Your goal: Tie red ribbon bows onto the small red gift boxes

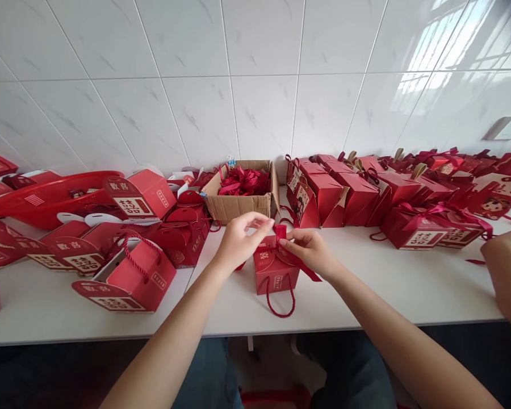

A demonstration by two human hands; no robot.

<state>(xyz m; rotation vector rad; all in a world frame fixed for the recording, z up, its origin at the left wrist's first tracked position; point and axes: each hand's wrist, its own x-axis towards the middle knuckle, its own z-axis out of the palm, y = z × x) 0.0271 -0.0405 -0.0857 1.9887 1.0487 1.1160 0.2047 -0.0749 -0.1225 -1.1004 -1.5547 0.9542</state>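
In front of me a small red gift box (276, 271) stands upright on the white table, a twisted red cord handle (281, 314) hanging down its near side. A dark red ribbon (281, 232) rises in a loop above its top, and one tail trails off to the right. My left hand (247, 234) is at the loop's upper left, thumb and finger pinched on the ribbon. From the right, my right hand (307, 247) pinches the ribbon lower down, close to the box top. The knot itself is partly hidden by my fingers.
Behind the box sits a cardboard carton (238, 209) full of red ribbons. Red boxes (128, 275) and a red plastic basket (38, 201) crowd the left. Rows of red boxes (353, 199) line the right. Another person's hand (506, 267) is at the right edge.
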